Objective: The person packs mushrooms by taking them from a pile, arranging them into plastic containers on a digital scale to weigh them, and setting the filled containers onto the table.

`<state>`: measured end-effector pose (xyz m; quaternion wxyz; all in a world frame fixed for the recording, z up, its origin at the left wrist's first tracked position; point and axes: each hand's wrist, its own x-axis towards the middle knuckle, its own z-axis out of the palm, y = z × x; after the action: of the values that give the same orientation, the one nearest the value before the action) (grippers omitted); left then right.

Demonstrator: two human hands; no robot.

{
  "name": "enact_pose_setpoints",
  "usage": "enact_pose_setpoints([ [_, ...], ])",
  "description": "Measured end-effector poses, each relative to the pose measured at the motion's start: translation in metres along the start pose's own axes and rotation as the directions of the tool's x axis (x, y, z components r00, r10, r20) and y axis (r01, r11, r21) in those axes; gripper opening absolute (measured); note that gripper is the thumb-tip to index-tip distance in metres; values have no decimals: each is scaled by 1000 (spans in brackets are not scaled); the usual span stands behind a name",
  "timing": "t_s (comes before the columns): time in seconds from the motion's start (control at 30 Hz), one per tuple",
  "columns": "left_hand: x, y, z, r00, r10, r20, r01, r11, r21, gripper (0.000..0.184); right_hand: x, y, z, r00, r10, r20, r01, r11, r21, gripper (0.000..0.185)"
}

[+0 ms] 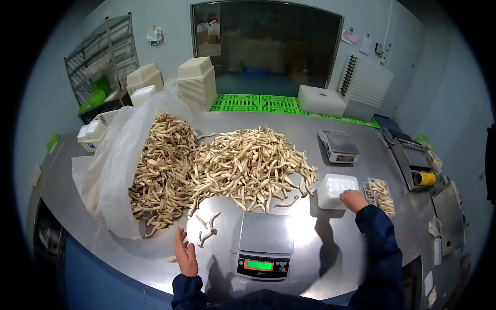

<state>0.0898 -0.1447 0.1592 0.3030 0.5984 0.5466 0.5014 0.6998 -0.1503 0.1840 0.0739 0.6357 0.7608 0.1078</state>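
Note:
My right hand (354, 200) reaches out to a stack of white plastic trays (337, 187), its fingers curled on the near right edge of the stack. My left hand (186, 253) hovers left of the digital scale (263, 266), fingers apart and nothing in it. The scale's steel plate (266, 233) is bare, and its green display is lit. Behind the scale lies a large heap of long, pale mushrooms (248, 165). A few loose mushrooms (207, 236) rest between the heap and my left hand. A tray filled with mushrooms (378, 195) stands right of the stack.
A white plastic sheet (111, 175) borders the heap on the left. Another scale (338, 146) stands farther back on the steel table (310, 248). Tall stacks of white trays (197, 85) and green crates (279, 104) line the far edge. A wrapping machine (413, 160) is at right.

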Motion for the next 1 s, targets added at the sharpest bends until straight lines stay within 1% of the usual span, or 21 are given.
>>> enact_pose_setpoints([
  [0.13,-1,1,-1,1000,19,5,-19,1000,4,56,2,5,3,998,-58,21,59,998,-34,12],
  [0.33,-1,-8,0,1000,29,-4,-29,999,14,54,1,4,1,997,-78,4,78,996,-39,12],
  [0.43,-2,-8,2,1000,14,2,-14,1000,10,54,0,7,3,997,-81,-18,81,997,-6,12],
  [0.53,-2,-9,4,1000,12,-7,-12,1000,8,58,2,8,6,995,-98,-37,98,995,-7,13],
  [0.63,-3,-11,7,1000,8,-1,-8,1000,4,57,4,8,3,995,-98,12,99,995,-33,11],
  [0.73,-3,-10,9,1000,1,14,0,1000,-14,57,3,7,5,986,-155,-54,151,986,-70,8],
  [0.83,-2,-12,10,1000,-14,11,15,1000,-25,59,1,0,0,968,-156,-197,134,984,-120,12],
  [0.93,-3,-6,9,1000,-26,7,26,1000,8,60,6,-5,-8,917,-78,-390,22,989,-146,16],
  [1.0,-2,-3,10,999,-33,-9,33,999,23,64,10,-6,-15,916,-96,-390,39,988,-151,17],
])
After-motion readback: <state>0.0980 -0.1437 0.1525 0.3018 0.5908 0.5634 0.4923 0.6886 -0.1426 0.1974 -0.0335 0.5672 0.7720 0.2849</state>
